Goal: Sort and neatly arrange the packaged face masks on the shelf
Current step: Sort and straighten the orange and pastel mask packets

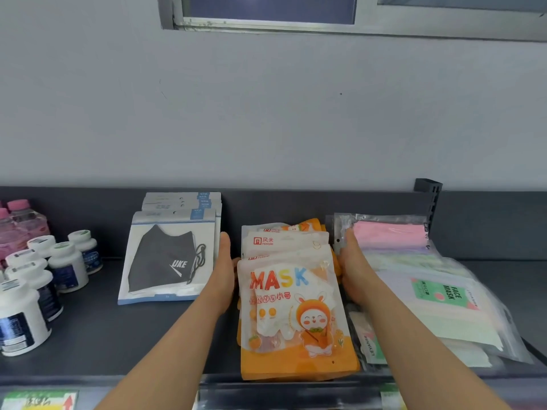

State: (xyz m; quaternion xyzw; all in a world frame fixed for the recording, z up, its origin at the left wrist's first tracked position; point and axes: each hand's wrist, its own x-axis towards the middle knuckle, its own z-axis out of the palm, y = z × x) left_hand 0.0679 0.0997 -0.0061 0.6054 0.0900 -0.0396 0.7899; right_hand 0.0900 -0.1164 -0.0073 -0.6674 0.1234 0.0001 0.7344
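Note:
A stack of orange and white children's mask packs printed "MASK" with a cartoon rabbit lies in the middle of the dark shelf. My left hand presses flat against the stack's left side, fingers straight. On the opposite side, my right hand lies flat against the right edge. To the left stands a pile of white packs holding dark grey masks. On the right, clear bags of pastel masks lie fanned out, one with a green "FACE MASK" label.
White pill bottles and pink-capped bottles crowd the shelf's left end. A dark bracket sticks up at the back right. Price labels run along the shelf's front rail. A grey wall and window rise behind.

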